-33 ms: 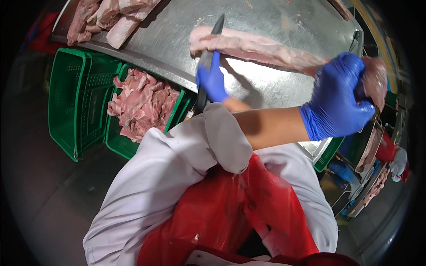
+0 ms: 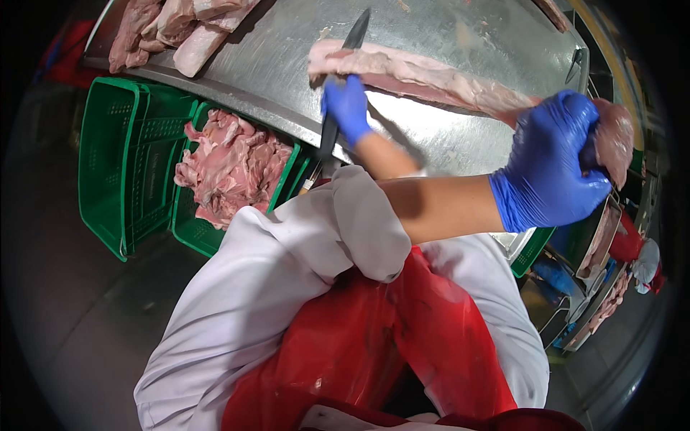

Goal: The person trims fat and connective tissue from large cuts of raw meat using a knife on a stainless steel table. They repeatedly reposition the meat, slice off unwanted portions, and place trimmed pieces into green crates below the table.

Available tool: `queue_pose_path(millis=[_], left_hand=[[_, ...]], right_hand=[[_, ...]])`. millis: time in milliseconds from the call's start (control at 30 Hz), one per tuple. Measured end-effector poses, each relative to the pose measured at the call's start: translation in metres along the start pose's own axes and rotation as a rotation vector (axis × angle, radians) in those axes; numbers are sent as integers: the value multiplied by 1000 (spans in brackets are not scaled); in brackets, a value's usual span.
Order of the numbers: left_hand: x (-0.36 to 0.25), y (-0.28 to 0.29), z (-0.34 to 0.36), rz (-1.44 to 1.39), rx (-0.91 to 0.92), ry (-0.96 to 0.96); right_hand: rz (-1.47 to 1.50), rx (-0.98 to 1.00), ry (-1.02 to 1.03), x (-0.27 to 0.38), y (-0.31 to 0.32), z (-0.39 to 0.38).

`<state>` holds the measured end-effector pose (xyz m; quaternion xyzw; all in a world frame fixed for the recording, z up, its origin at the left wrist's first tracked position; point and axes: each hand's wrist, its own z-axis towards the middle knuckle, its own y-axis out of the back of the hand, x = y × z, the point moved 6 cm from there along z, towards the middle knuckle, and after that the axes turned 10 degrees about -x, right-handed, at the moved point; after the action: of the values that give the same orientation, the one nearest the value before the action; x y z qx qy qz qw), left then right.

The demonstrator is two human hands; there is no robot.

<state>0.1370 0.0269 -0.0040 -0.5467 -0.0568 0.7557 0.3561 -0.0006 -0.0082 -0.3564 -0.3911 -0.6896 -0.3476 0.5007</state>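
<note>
Metal table [image 2: 287,65], long meat strip [image 2: 424,75] across it, meat pieces [image 2: 172,29] heaped left

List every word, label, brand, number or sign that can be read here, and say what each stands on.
Readable text: none.
Left-hand green crate: faint marks like lettering on its inner wall, too blurred to read.
Knife in the right hand: no lettering that I can make out.

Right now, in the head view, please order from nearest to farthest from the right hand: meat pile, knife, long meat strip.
1. Knife, gripped in the right hand.
2. Long meat strip, just beyond the hand.
3. Meat pile, upper left.
</note>
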Motion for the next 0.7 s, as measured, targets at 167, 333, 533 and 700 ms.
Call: queue_pose_path(millis=[167, 333, 533, 700], left_hand=[[-22, -4, 16, -81, 110, 10], [-63, -19, 14, -201, 95, -76], [-85, -69, 57, -195, 30, -138], [-107, -59, 65, -223, 199, -59]], right_hand=[[91, 23, 19, 41, -36, -94], [330, 117, -247, 69, -33, 1], [335, 308, -135, 106, -39, -105], [-157, 798, 6, 142, 33, -117]])
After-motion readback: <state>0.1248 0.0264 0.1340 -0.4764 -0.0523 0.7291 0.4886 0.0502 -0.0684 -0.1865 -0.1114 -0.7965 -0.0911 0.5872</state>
